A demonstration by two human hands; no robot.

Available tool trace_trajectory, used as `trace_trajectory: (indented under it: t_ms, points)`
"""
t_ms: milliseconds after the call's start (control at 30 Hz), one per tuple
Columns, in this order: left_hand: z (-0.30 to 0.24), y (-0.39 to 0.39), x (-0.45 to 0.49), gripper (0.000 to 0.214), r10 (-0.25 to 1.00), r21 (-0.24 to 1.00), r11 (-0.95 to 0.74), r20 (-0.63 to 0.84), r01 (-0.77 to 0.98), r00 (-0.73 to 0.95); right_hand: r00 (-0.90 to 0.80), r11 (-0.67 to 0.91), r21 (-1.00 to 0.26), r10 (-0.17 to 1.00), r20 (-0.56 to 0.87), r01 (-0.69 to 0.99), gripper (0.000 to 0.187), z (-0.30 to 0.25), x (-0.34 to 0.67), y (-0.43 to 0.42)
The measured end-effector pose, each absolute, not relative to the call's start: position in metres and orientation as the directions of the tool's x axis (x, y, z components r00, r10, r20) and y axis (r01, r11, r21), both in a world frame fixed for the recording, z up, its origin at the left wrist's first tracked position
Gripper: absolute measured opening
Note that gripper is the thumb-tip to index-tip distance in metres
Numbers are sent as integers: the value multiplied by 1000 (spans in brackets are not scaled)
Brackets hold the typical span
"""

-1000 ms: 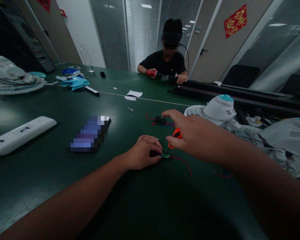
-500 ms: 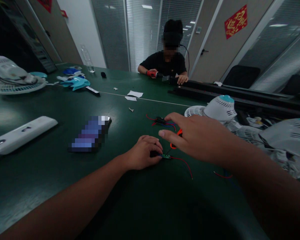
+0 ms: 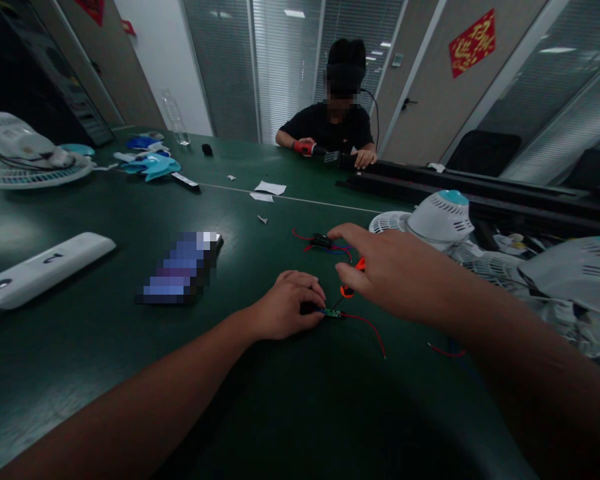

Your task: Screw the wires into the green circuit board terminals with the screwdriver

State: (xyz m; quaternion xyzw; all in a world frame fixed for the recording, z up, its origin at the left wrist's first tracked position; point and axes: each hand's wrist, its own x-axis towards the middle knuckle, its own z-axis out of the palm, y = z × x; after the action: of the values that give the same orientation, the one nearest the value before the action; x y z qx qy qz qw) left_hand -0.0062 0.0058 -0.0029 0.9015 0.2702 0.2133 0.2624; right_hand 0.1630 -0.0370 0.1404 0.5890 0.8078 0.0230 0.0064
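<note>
My left hand [image 3: 286,305] rests on the green table [image 3: 105,220], fingers curled and pinching one end of a small green circuit board [image 3: 333,313] with a red wire [image 3: 371,329] trailing right. My right hand [image 3: 390,270] hovers just above and right of it, index finger stretched out, wrapped round an orange-handled tool [image 3: 351,279] whose dark tip points down at the board. Just beyond its fingertip lies a small black part with red and blue wires [image 3: 323,243].
A blurred flat device [image 3: 180,268] and a white remote-like bar [image 3: 40,269] lie at left. White fan parts [image 3: 437,219] crowd the right side, another fan [image 3: 25,157] far left. Paper scraps [image 3: 269,188] and blue blades [image 3: 150,164] lie further back. A person [image 3: 336,117] works opposite.
My right hand has shifted slightly: its thumb drew back and the orange tool's tip has come down closer to the board. The left hand has stayed put.
</note>
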Motion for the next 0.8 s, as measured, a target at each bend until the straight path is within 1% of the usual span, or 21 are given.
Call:
trace_trajectory:
  t_ms: [300,800]
  points:
    - [-1,5,-5,10,601,582,-718,243,381,761,-350,349,12,936,32,937,58,140,163,-38]
    - [-3,6,-6,12,601,581,-721,251,378,759,-381,382,-31,924,37,924,57,140,166,-39]
